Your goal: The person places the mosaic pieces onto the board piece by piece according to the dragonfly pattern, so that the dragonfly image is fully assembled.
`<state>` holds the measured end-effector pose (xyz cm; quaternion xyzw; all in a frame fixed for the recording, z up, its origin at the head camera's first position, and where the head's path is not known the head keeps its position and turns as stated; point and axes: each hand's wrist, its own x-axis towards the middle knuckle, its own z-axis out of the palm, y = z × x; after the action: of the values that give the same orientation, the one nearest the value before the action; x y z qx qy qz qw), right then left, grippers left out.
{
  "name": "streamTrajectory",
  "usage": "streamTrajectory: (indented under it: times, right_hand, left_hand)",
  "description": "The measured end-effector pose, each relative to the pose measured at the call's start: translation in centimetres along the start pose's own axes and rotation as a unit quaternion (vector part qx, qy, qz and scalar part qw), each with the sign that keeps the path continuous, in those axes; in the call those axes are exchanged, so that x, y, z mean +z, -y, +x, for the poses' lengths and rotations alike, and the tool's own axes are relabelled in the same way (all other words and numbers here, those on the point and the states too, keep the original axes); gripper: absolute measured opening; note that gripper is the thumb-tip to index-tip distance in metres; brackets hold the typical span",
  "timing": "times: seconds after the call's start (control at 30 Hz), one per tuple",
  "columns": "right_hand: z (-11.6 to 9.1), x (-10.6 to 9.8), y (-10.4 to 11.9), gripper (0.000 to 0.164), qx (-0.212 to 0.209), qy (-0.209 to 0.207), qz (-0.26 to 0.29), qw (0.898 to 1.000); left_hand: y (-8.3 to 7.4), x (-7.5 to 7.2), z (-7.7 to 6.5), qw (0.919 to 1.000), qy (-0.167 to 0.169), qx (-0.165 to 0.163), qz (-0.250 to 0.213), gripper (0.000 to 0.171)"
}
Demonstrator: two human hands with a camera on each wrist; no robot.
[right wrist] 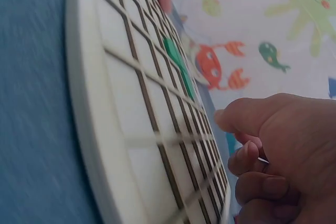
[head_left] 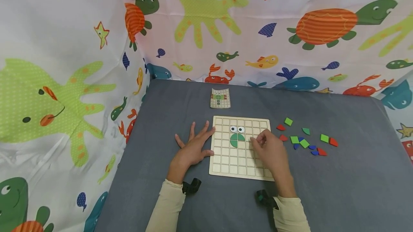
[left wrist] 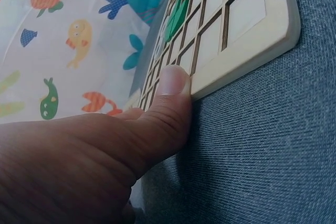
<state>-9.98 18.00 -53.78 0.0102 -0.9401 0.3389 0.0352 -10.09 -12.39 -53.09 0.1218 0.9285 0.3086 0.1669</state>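
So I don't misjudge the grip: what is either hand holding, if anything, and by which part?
The left hand only touches the grid board at its left edge. Whether the right hand holds anything cannot be told.

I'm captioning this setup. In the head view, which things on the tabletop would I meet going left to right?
Left hand → green pieces set on the grid board → right hand → loose darker green piece → rightmost light green square → rightmost red piece.

The 2 wrist views crop the board [right wrist: 90, 114].
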Motion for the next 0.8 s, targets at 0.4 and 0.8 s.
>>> streamTrajectory:
  times: [0.4,0.8]
  right_hand:
    - [0.5,-3.5,-3.4,0.032,0.045,-0.074,-0.019,0.996]
    - [1.4,-7.4,-7.2,0.036,0.127,-0.114,-0.077,0.982]
  left_hand:
    - [0.4,-0.1,-0.3,0.9999,-0.003,0.003,-0.015,0.089]
    - [0.3,0.2,0.1,0.9999,-0.005,0.004,-0.011,0.091]
